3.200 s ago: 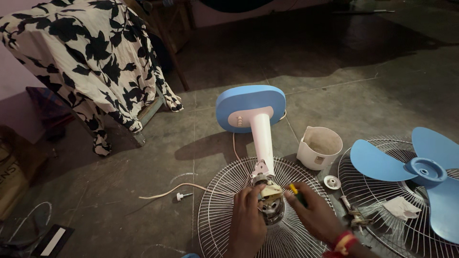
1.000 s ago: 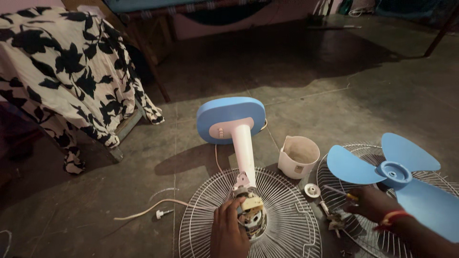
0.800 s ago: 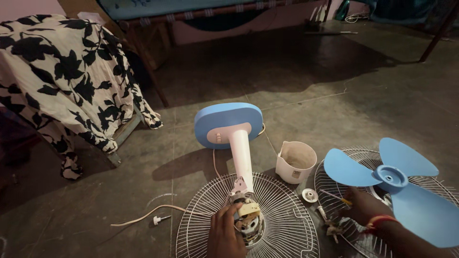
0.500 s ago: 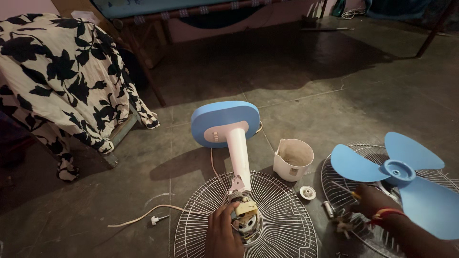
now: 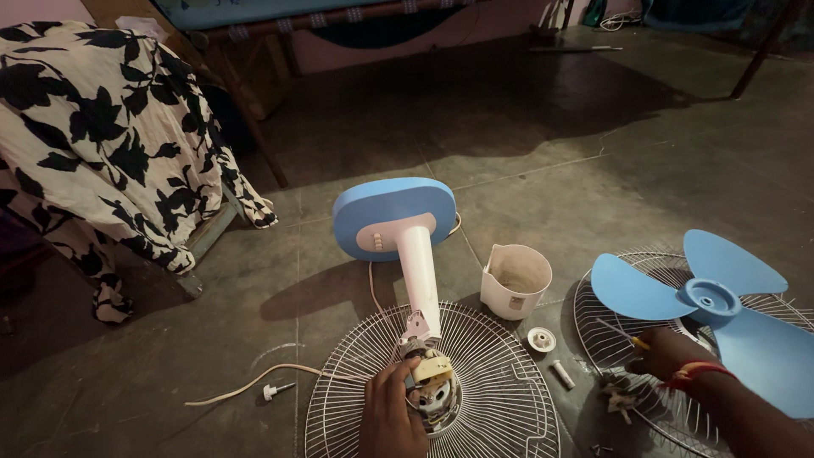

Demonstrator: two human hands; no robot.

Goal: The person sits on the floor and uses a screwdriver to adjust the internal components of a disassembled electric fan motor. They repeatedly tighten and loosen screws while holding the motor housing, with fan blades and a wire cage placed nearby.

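Note:
A table fan lies on the floor, its blue base (image 5: 394, 219) tipped up and its white stem (image 5: 420, 276) running toward me. My left hand (image 5: 392, 414) grips the bare motor (image 5: 432, 386) at the stem's end, in the middle of a round wire grille (image 5: 500, 399). My right hand (image 5: 661, 354) reaches over a second wire grille (image 5: 615, 339) at the right, fingers closed on a thin yellow-handled tool (image 5: 623, 335). The blue fan blade (image 5: 721, 305) rests on that grille, just beyond my hand.
A white plastic housing (image 5: 515, 280) stands between the grilles, with a small white cap (image 5: 540, 339) and a short white cylinder (image 5: 562, 373) near it. The power cord and plug (image 5: 271, 388) trail left. A black-and-white floral cloth (image 5: 102, 127) hangs over a cot at upper left.
My right hand left the motor and moved right onto the second grille beside the blue blade. My left hand stayed on the motor. The view shifted slightly.

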